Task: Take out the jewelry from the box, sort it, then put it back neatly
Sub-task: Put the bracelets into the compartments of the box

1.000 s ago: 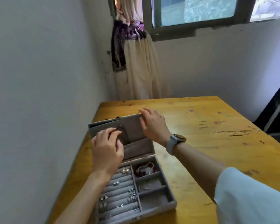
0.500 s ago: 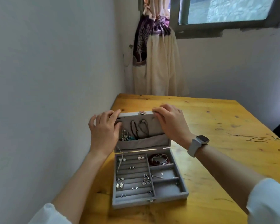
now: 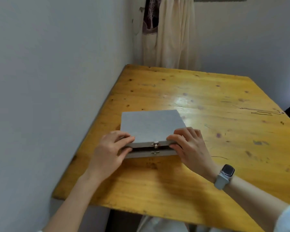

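Observation:
A grey jewelry box [image 3: 151, 126] lies on the wooden table [image 3: 208, 91] near the left wall. Its lid is lowered almost flat, and a thin dark gap remains along the front edge. A small metal clasp [image 3: 156, 144] sits at the middle of that edge. My left hand [image 3: 110, 151] grips the lid's front left corner, fingers on top and thumb under. My right hand [image 3: 189, 146] grips the front right corner the same way. The jewelry inside is hidden by the lid.
Thin chains [image 3: 261, 112] lie on the table at the far right edge. A white wall runs along the table's left side. A cream curtain [image 3: 171, 36] hangs behind the far corner. A watch [image 3: 224, 176] is on my right wrist.
The lid stood upright with the jewelry showing; both hands have brought it down until it is nearly shut. The camera has tilted downward.

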The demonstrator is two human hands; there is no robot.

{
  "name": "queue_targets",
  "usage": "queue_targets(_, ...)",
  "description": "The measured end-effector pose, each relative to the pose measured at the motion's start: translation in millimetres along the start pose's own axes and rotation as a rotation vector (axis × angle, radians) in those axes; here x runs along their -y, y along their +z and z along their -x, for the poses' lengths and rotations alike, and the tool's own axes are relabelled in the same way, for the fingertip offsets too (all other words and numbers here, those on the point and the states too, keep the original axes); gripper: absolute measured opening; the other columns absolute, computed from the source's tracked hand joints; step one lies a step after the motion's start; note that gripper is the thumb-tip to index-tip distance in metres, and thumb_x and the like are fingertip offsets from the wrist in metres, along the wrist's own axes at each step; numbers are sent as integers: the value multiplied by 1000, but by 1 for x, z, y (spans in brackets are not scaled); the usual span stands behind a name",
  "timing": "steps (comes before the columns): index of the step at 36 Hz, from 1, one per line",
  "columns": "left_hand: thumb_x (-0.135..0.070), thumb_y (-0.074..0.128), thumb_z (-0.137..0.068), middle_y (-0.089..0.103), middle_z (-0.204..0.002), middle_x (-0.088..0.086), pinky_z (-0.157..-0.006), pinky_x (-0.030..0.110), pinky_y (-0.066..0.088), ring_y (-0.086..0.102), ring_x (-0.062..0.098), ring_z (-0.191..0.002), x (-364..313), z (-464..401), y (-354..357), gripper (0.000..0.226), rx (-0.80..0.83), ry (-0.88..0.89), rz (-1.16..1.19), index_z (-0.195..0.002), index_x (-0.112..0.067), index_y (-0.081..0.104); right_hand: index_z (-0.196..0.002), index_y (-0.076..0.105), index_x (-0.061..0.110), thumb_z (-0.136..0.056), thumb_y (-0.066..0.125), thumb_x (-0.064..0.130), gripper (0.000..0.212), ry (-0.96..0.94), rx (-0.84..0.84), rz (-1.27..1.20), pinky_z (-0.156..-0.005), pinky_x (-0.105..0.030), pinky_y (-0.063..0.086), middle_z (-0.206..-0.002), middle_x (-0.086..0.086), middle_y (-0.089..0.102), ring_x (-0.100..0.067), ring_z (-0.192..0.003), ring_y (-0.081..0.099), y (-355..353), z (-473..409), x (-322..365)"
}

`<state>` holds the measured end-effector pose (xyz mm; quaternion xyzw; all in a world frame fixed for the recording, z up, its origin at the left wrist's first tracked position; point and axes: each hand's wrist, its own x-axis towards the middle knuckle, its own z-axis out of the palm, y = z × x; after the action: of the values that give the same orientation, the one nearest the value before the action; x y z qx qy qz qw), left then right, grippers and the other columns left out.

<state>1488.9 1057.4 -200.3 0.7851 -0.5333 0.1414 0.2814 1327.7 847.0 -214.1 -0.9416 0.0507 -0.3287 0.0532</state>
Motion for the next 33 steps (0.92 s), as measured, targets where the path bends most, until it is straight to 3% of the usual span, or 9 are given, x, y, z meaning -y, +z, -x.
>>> queue_targets(3, -23, 61, -84, 63, -101, -1, -83, 35, 50, 56, 14, -99, -1, 13, 9, 20, -1, -31, 9, -100, -14, 70, -103, 58, 21, -89, 45, 18, 19, 14, 38, -11, -79, -31, 31, -97, -1, 59, -18, -91, 46, 8, 13, 8)
queue_targets(6, -33, 47, -87, 60, -108, 0, -88, 37, 49, 52, 14, -106, -6, 20, 15, 34, 3, -96, 54, -103, -13, 68, -114, 54, 21, -86, 44, 14, 30, 13, 60, -7, -81, -35, 35, -103, -3, 60, -21, -96, 47, 11, 16, 15)
queue_targets(10, -39, 45, -86, 52, -123, 5, -95, 41, 46, 47, 17, -116, -11, 25, 22, 42, -17, -195, 79, -116, -12, 60, -119, 54, 19, -86, 47, 15, 34, -81, 117, 0, -90, -38, 34, -113, -5, 58, -23, -106, 47, 13, 19, 25)
queue_targets(14, -58, 41, -80, 29, -147, 5, -108, 41, 27, 27, 18, -134, -14, 33, 28, 75, 9, -359, 21, -141, -16, 30, -106, 65, 21, -87, 53, 22, 23, -155, 91, -41, -94, -42, 36, -116, -7, 58, -25, -110, 48, 13, 22, 24)
queue_targets(17, -74, 41, -74, 6, -156, 5, -114, 43, 3, 1, 14, -142, -14, 35, 30, 102, 89, -495, -47, -148, -16, 2, -89, 67, 18, -85, 58, 25, 12, -167, 82, -68, -92, -45, 38, -115, -6, 59, -25, -110, 48, 16, 20, 20)
queue_targets(19, -81, 37, -70, -6, -156, 5, -114, 45, -6, -9, 16, -142, -15, 34, 29, 112, 158, -579, -94, -146, -14, -11, -96, 59, 18, -85, 57, 30, 16, -100, 94, -65, -97, -45, 36, -116, -4, 58, -23, -111, 48, 19, 16, 20)
queue_targets(22, -84, 28, -60, -18, -154, 6, -111, 49, -13, -18, 19, -141, -16, 31, 30, 120, 242, -670, -166, -142, -12, -23, -120, 47, 19, -84, 52, 45, 45, 43, 158, 41, -105, -48, 26, -128, -2, 54, -24, -121, 46, 27, 7, 21)
queue_targets(27, -89, 15, -59, -23, -152, 12, -110, 54, -14, -24, 25, -139, -16, 28, 33, 122, 377, -729, -308, -142, -7, -22, -129, 43, 28, -83, 44, 50, 51, 64, 221, 226, -102, -57, 28, -134, -1, 50, -29, -124, 44, 39, -7, 22)
queue_targets(33, -86, 2, -68, -13, -154, 14, -112, 55, -9, -17, 29, -141, -17, 28, 36, 111, 472, -698, -401, -146, -8, -7, -130, 44, 27, -80, 63, 42, 56, 73, 215, 232, -98, -57, 32, -134, -3, 50, -33, -124, 44, 50, -26, 16)
